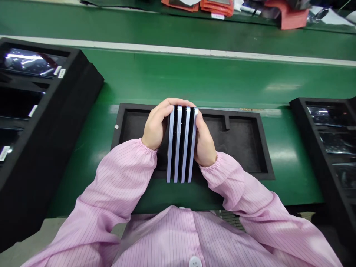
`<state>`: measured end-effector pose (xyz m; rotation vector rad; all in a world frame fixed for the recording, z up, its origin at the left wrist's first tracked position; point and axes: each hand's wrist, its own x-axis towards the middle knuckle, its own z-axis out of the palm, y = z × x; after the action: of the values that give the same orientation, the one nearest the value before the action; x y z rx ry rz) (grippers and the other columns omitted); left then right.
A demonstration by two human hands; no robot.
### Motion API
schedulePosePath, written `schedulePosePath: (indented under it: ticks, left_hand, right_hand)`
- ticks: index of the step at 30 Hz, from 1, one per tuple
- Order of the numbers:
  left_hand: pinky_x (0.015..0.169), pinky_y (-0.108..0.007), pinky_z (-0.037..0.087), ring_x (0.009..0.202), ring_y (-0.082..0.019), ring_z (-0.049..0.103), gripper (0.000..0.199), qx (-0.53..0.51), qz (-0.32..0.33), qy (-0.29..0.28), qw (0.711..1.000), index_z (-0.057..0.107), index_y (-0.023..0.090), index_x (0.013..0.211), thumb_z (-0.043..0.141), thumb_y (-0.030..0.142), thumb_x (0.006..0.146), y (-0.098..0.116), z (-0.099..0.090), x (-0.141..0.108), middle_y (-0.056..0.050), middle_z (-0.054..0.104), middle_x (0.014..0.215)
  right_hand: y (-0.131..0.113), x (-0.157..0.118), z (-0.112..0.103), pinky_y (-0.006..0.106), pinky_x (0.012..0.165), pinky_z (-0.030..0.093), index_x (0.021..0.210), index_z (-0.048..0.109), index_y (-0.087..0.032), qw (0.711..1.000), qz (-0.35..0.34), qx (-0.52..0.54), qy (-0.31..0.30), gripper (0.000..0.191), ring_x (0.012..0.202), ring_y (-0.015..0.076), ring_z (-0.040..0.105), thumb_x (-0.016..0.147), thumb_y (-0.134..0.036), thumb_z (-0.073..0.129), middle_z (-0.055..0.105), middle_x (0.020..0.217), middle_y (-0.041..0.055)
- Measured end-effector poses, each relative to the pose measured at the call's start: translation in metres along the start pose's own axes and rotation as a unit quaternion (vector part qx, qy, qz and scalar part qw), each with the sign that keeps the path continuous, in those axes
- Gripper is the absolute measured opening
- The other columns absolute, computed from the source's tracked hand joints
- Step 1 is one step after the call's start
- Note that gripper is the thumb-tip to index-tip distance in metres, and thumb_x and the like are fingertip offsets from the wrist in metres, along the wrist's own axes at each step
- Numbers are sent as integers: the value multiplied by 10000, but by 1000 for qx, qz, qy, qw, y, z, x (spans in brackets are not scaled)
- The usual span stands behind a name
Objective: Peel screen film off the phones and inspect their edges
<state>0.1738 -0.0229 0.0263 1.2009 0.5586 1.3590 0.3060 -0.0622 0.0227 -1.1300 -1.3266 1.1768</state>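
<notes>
Several phones (178,144) with pale blue side frames stand on edge, side by side, in a row between my two hands. My left hand (157,124) presses on the left side of the row, its fingers wrapped over the far end. On the right side, my right hand (205,142) is closed against the outermost phone. Beneath the phones lies a black foam tray (239,144) with shallow recesses. The hands and phones hide the middle of that tray.
A tall stack of black foam trays (69,96) holding glossy phones stands at the left. More trays (308,137) with phones stand at the right. Along the back, a shelf carries orange-red pouches (217,6) and loose items. The green bench (172,74) runs across.
</notes>
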Motion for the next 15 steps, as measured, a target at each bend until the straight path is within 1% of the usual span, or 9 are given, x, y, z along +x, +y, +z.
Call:
schedulePosePath:
  ticks: [2, 4, 6, 7, 8, 9, 11, 13, 15]
  left_hand:
    - [1099, -449, 537, 1178, -312, 682, 278, 20, -15, -33, 999, 755, 230, 1060, 603, 358, 865, 3, -8, -1, -68, 744, 1114]
    - [1061, -439, 556, 1164, -326, 681, 407, 32, -42, -86, 995, 731, 243, 1157, 694, 367, 772, 7, -19, -1, -73, 726, 1145]
    - [1022, -444, 572, 1157, -338, 679, 545, 44, -61, -142, 987, 685, 270, 1249, 767, 394, 725, 11, -28, -1, -78, 701, 1209]
    - [1041, -454, 564, 1200, -349, 661, 590, 56, -58, -163, 983, 667, 280, 1275, 797, 415, 716, 13, -32, -1, -83, 685, 1258]
    - [1093, -471, 536, 1282, -366, 620, 618, 71, -46, -178, 980, 654, 285, 1288, 819, 435, 712, 14, -35, 0, -90, 665, 1311]
    - [1165, -493, 483, 1385, -381, 548, 632, 88, -32, -188, 978, 646, 287, 1294, 834, 448, 712, 16, -38, 1, -96, 643, 1365]
    - [1283, -532, 336, 1545, -384, 365, 645, 116, -4, -207, 971, 635, 293, 1299, 857, 436, 711, 19, -43, 2, -98, 603, 1448]
    - [1321, -577, 231, 1605, -379, 246, 695, 138, 2, -232, 963, 607, 312, 1330, 878, 373, 692, 22, -46, 4, -90, 556, 1517]
    - [1315, -625, 199, 1613, -395, 216, 772, 157, -9, -249, 956, 584, 329, 1347, 901, 312, 643, 26, -49, 4, -89, 507, 1569]
  right_hand:
    - [-2, -2, -4, 494, 1231, 443, 1580, 382, -312, 998, 13, 56, -20, 698, 1491, 278, 467, 981, -668, 340, 533, 1543, 14]
    - [-2, -5, -10, 514, 1196, 476, 1620, 316, -327, 994, 25, 88, -59, 778, 1448, 296, 511, 913, -626, 447, 547, 1532, 3]
    - [-2, -6, -17, 529, 1167, 495, 1643, 263, -349, 989, 26, 104, -102, 882, 1406, 313, 544, 838, -562, 555, 544, 1539, -9]
    - [-1, -6, -20, 529, 1160, 498, 1645, 254, -361, 986, 19, 111, -120, 925, 1394, 318, 550, 803, -525, 599, 519, 1565, -18]
    - [-1, -6, -23, 527, 1156, 500, 1645, 251, -373, 983, 11, 119, -137, 956, 1387, 321, 553, 775, -490, 632, 478, 1602, -27]
    - [-1, -6, -25, 527, 1146, 505, 1643, 248, -384, 980, 5, 125, -154, 979, 1380, 323, 555, 755, -463, 652, 428, 1639, -36]
    - [-2, -6, -28, 529, 1114, 524, 1644, 232, -396, 975, 1, 129, -180, 1014, 1365, 329, 562, 734, -447, 678, 335, 1693, -37]
    - [-4, -5, -29, 529, 1079, 544, 1648, 207, -394, 973, 6, 121, -197, 1047, 1357, 336, 565, 727, -468, 700, 290, 1714, -20]
    - [-5, -4, -30, 524, 1065, 553, 1648, 204, -384, 972, 5, 115, -206, 1062, 1369, 338, 558, 725, -488, 720, 293, 1714, 1]
